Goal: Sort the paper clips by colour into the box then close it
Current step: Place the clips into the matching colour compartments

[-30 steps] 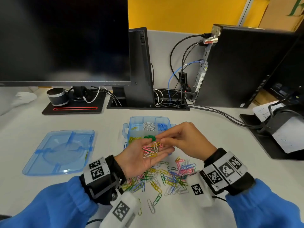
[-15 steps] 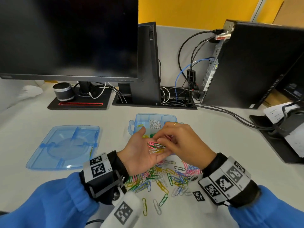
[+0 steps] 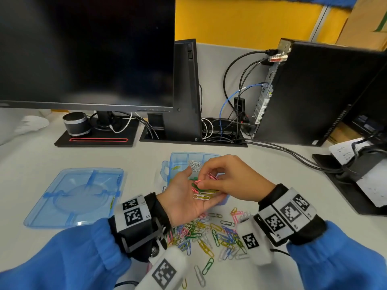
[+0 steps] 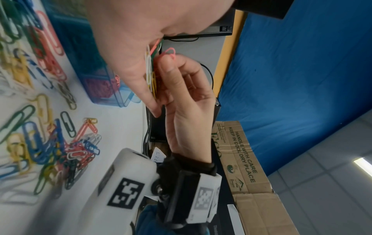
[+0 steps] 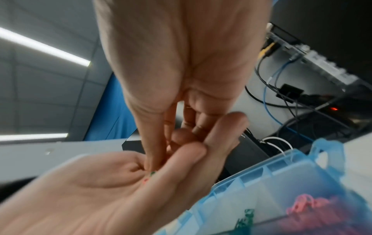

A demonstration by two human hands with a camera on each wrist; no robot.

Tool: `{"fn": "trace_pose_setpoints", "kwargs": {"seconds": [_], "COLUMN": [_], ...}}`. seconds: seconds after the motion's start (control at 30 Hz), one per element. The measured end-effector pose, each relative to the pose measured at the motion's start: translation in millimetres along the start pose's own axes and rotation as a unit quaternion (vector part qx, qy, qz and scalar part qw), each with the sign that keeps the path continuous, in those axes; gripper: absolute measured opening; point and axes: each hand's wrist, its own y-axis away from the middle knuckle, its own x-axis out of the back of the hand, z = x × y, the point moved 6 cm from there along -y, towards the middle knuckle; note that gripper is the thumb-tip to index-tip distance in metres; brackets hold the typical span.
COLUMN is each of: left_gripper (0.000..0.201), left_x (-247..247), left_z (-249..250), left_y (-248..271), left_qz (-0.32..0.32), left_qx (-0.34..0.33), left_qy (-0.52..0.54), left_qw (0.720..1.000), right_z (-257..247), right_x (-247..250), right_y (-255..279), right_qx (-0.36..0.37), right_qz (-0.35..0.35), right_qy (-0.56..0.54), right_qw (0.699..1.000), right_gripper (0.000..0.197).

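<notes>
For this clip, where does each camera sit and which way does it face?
Head: worn on the head, looks down at desk; both hands, blue sleeves, box, lid, loose clips.
Left wrist: looks along left hand toward right hand pinching a pink clip.
Right wrist: looks along right hand down at the left palm.
Shared: all show both hands and the box.
</notes>
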Motion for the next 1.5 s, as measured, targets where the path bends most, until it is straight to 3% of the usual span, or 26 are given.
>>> {"fn": "trace_pose_setpoints", "kwargs": {"seconds": [0.17,0.3,0.5,0.6,0.7,0.83,1.07,1.23,1.4,1.5], "left_gripper": [0.079,0.077,0.075,0.078,0.086,0.090,0.080,0.078,0.090,0.091], "left_x": [10.9,21.4,25.9,27.5,26.6,18.2,18.8,15.8,18.3,22.4], "left_z": [0.4,0.7,0.3,0.9,0.9,0.7,-2.0,-2.7,-2.7,-1.8], "left_y": [-3.1,-5.1,-5.8,-6.5,-6.6,-3.1,-4.0,-1.2,-3.1,-5.8], "left_qz": [0.020,0.031,0.039,0.045,0.034,-0.003,0.015,0.013,0.024,0.026], "left_qx": [0.013,0.020,0.024,0.020,0.019,-0.006,-0.021,-0.029,-0.019,-0.009], "left_qy": [-0.034,-0.046,-0.062,-0.061,-0.060,-0.015,0.012,0.002,-0.029,-0.021], "left_qw": [0.999,0.998,0.997,0.997,0.997,1.000,1.000,0.999,0.999,0.999], "right_z": [8.8,29.8,53.6,47.0,24.2,-10.6,-11.6,-13.0,1.8,15.5], "right_x": [14.1,31.7,11.4,16.7,20.1,0.4,-31.5,-26.3,15.0,31.5], "right_y": [-1.4,-1.2,-0.6,0.7,2.6,7.2,3.9,5.2,4.3,6.2], "right_qx": [-0.007,-0.037,-0.090,-0.092,-0.037,0.051,0.059,0.048,0.016,0.013], "right_qz": [0.068,0.139,0.027,0.044,0.076,0.059,0.035,0.085,0.204,0.223], "right_qy": [-0.086,0.016,0.145,0.128,0.093,0.055,0.124,0.046,-0.082,-0.017], "right_qw": [0.994,0.990,0.985,0.987,0.992,0.995,0.990,0.994,0.975,0.975], "right_gripper": [0.008,0.008,0.019,0.027,0.024,0.003,0.002,0.010,0.009,0.011]}}
